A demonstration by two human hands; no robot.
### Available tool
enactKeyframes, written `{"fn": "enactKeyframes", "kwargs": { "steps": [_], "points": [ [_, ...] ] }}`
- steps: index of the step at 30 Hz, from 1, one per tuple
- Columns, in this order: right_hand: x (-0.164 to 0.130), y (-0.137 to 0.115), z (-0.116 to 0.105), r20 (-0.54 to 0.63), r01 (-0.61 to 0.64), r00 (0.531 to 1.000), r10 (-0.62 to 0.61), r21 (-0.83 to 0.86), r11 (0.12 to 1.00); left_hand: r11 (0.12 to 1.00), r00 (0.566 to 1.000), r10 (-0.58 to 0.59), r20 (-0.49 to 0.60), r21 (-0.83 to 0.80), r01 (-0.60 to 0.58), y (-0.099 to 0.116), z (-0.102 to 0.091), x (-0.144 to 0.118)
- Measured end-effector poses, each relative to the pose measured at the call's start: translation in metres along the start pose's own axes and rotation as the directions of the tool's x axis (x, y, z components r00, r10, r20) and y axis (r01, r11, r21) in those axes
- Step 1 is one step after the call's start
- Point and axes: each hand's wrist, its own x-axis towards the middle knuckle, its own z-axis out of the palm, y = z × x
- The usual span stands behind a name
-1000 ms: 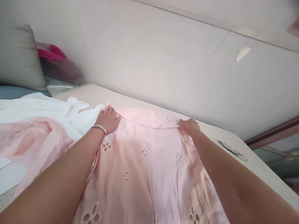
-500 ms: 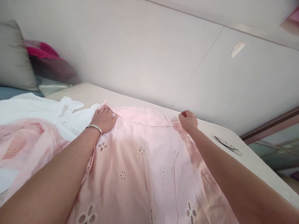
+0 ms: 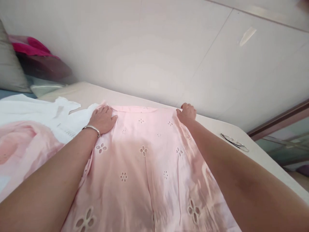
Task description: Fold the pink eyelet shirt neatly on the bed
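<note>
A pink garment (image 3: 135, 138) with flower-shaped eyelet cut-outs lies spread on the pale bed surface in front of me. At its upper left corner my left hand (image 3: 103, 119) rests flat, fingers spread and thumb out, a silver bangle at the wrist. My right hand (image 3: 187, 112) is at the upper right corner, its fingers curled over the garment's edge, their tips partly hidden. Between the hands, a narrow strip of the top edge is folded over on the left side, while the right side lies flatter. Soft creases run down the middle of the cloth.
White clothing (image 3: 65, 112) and a crumpled pink cloth (image 3: 24, 138) lie to the left. Eyeglasses (image 3: 234, 142) rest on the bed sheet (image 3: 217, 129) at right. A grey pillow (image 3: 9, 64) and a magenta cloth (image 3: 31, 48) are at far left. A pale wall (image 3: 149, 48) borders the bed.
The right hand has drawn the top edge away from me, so the right part of the folded strip has flattened out. My left hand keeps its place on the cloth. The view has shifted slightly.
</note>
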Motion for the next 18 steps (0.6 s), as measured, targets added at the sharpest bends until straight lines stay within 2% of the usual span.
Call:
{"fn": "enactKeyframes", "kwargs": {
  "steps": [3,6,8,10,12,13,15,18],
  "points": [
    [-0.032,0.006,0.002,-0.108,0.018,0.994,-0.014,0.035,0.999,1.000,1.000,-0.002,-0.004,-0.009,0.002,0.000,0.001,0.000],
    [-0.068,0.006,0.006,-0.107,0.193,0.977,-0.184,0.081,0.978,1.000,1.000,0.004,-0.012,-0.007,-0.004,0.000,0.001,0.001],
    [-0.083,0.003,0.008,0.001,0.311,0.950,-0.313,0.121,0.943,1.000,1.000,0.003,-0.013,0.000,-0.003,-0.001,0.002,0.002],
    [-0.086,0.004,0.010,0.180,0.340,0.913,-0.366,0.160,0.927,1.000,1.000,0.006,-0.012,0.010,-0.006,-0.002,0.002,0.003],
    [-0.083,0.012,0.011,0.321,0.253,0.902,-0.288,0.146,0.956,1.000,1.000,0.011,-0.010,0.018,-0.011,-0.003,0.003,0.004],
    [-0.081,0.018,0.011,0.346,0.182,0.914,-0.211,0.115,0.977,1.000,1.000,0.015,-0.009,0.020,-0.015,-0.004,0.004,0.004],
    [-0.078,0.034,0.012,0.329,0.053,0.942,-0.067,0.050,0.997,1.000,1.000,0.021,-0.006,0.018,-0.021,-0.005,0.005,0.004],
    [-0.078,0.060,0.005,0.318,0.030,0.947,-0.032,0.009,1.000,1.000,1.000,0.020,-0.009,0.014,-0.020,-0.004,0.006,0.004]
  ]
}}
